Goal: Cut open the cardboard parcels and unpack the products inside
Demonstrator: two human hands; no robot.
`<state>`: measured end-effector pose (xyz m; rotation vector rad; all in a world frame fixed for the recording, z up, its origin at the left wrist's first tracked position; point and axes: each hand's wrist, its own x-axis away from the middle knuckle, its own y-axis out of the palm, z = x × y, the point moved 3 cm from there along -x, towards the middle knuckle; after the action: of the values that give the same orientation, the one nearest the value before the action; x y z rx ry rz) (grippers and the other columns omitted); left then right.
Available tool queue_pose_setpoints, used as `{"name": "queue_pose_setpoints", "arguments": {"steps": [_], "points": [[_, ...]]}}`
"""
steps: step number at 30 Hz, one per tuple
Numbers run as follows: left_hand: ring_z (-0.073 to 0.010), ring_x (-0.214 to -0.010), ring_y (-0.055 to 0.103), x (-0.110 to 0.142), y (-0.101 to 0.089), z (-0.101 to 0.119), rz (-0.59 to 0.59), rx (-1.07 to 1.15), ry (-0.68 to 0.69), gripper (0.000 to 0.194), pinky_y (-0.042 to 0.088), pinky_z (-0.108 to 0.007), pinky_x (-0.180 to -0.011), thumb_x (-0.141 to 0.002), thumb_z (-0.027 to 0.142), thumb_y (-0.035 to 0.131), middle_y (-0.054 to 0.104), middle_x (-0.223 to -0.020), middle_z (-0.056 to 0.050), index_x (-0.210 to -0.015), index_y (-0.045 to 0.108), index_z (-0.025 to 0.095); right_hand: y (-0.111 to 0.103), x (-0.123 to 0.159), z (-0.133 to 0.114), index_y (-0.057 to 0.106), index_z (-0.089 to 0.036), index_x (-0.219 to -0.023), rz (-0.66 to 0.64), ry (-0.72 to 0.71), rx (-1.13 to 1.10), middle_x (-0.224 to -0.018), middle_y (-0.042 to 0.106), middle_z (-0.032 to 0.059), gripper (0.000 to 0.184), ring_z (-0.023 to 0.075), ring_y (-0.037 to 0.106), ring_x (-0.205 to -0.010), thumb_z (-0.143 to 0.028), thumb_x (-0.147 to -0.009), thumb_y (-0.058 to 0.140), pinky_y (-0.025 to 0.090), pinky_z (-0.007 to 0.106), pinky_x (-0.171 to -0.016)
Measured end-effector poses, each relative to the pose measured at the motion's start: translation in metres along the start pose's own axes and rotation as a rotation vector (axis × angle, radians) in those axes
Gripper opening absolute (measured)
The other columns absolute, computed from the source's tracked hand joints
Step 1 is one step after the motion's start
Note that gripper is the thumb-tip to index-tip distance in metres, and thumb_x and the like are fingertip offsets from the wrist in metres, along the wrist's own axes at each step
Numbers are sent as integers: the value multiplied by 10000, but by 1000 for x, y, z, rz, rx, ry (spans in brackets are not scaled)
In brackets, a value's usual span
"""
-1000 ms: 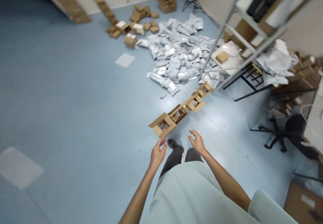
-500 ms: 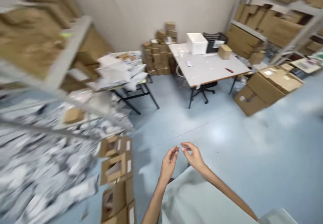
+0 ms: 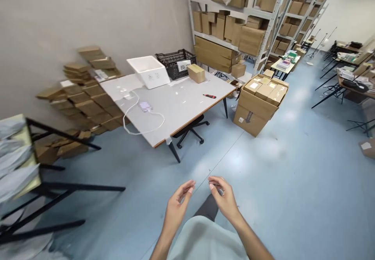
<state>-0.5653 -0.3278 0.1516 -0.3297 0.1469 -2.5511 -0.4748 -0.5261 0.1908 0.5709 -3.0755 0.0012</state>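
My left hand (image 3: 178, 203) is raised in front of my body, fingers loosely curved and apart from the thumb, with nothing in it. Facing it, my right hand (image 3: 224, 197) is held the same way, also bare. A gap lies between the two hands, and blue floor shows beyond them. Nearest ahead stands a white table (image 3: 178, 111). On it are a white foam box (image 3: 154, 74), a black crate (image 3: 175, 66), a small carton (image 3: 196, 73), a red and black tool (image 3: 209, 96) and a white cable (image 3: 125, 125).
A big carton (image 3: 252, 113) packed with smaller boxes stands right of the table. Stacked cartons (image 3: 90, 103) lean by the wall. Another table (image 3: 32, 166) bearing grey bags juts in at left. Shelving (image 3: 266, 37) rises behind, and an office chair base (image 3: 191, 130) sits under the table.
My view has swung right and come closer to the white table. The floor heap of grey bags and the row of open cartons have left view. My hands have moved slightly further apart.
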Motion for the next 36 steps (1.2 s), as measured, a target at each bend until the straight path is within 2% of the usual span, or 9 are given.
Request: {"name": "queue_pose_setpoints", "arguments": {"steps": [3, 7, 10, 13, 19, 23, 27, 32, 36], "points": [[-375, -1205, 843, -84, 39, 31, -41, -2, 32, 566, 675, -547, -1119, -873, 711, 770, 864, -1281, -164, -1221, 831, 269, -29, -80, -9, 868, -336, -1249, 85, -11, 29, -1270, 851, 118, 302, 295, 836, -1093, -511, -1023, 768, 719, 448, -928], [-341, -1161, 849, -194, 104, 92, -159, -10, 124, 511, 685, -519, -1095, -877, 601, 743, 863, -1269, -158, -1247, 812, 255, -72, -171, -23, 845, -341, -1306, 205, -8, 52, -1331, 838, 123, 335, 293, 841, -1075, -493, -1014, 784, 727, 456, -921], [-309, -1184, 837, -262, 152, 136, -283, -32, 186, 479, 676, -492, -1112, -931, 532, 673, 847, -1310, -146, -1299, 797, 252, -105, -224, -29, 835, -331, -1310, 325, 14, 53, -1326, 845, 119, 350, 283, 845, -1027, -487, -999, 797, 724, 462, -930], [-297, -1220, 824, -319, 199, 165, -395, -60, 217, 459, 661, -484, -1144, -972, 502, 640, 834, -1337, -138, -1322, 791, 247, -139, -275, -26, 821, -315, -1329, 430, 39, 32, -1326, 849, 108, 375, 266, 842, -1020, -480, -993, 796, 709, 450, -959], [-311, -1209, 834, -419, 290, 182, -476, -73, 181, 424, 680, -500, -1124, -951, 478, 691, 834, -1343, -143, -1289, 782, 239, -222, -397, -17, 809, -273, -1336, 541, 39, 8, -1327, 849, 114, 412, 247, 837, -1015, -480, -981, 777, 697, 414, -944], [-339, -1192, 842, -475, 356, 198, -494, -93, 109, 499, 703, -504, -1069, -889, 513, 746, 835, -1336, -171, -1290, 766, 217, -286, -482, -37, 805, -292, -1366, 549, -17, 28, -1358, 832, 94, 408, 224, 827, -1027, -466, -998, 770, 692, 391, -964], [-338, -1187, 840, -525, 428, 231, -539, -81, 52, 563, 690, -504, -1090, -870, 562, 788, 833, -1343, -192, -1290, 765, 188, -345, -553, -48, 786, -303, -1417, 555, -52, 78, -1399, 803, 98, 417, 216, 816, -1058, -451, -1029, 748, 679, 384, -994], [-323, -1216, 826, -589, 507, 269, -564, -15, 40, 564, 640, -523, -1163, -920, 581, 811, 831, -1365, -184, -1314, 783, 179, -400, -624, -23, 756, -292, -1457, 570, 25, 155, -1412, 790, 114, 498, 253, 794, -1197, -508, -1010, 793, 664, 397, -1020], [-340, -1274, 806, -651, 565, 270, -676, 23, -38, 592, 622, -535, -1175, -920, 573, 817, 808, -1420, -196, -1359, 779, 177, -449, -669, 6, 737, -288, -1495, 687, 76, 243, -1469, 766, 118, 585, 282, 749, -1339, -590, -998, 806, 611, 448, -1162]]}}
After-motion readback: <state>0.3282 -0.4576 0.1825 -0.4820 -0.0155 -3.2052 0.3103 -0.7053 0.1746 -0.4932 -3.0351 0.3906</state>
